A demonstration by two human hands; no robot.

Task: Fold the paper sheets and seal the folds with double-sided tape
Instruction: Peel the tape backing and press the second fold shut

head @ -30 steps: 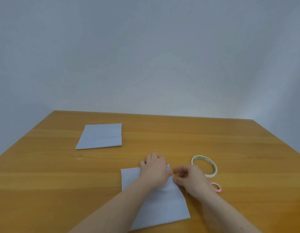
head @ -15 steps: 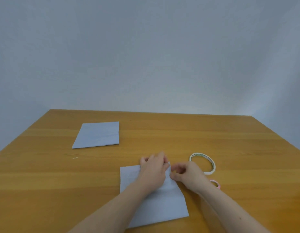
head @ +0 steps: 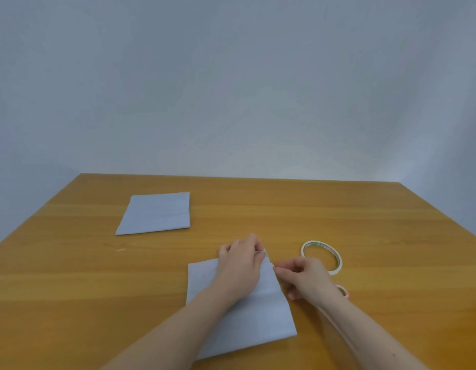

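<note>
A wooden table (head: pixel 338 209) is seen, with a folded sheet (head: pixel 155 213) far off to the left. The near sheet (head: pixel 247 316) is pressed flat under the left hand (head: pixel 240 265), fingers curled at its top edge. The same edge is pinched by the right hand (head: pixel 303 276). A tape roll (head: pixel 322 256) lies just beside it.

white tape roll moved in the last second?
No. The white tape roll keeps its spot relative to the pink roll and the far folded sheet; everything shifts slightly together, so it's head-camera motion.
</note>
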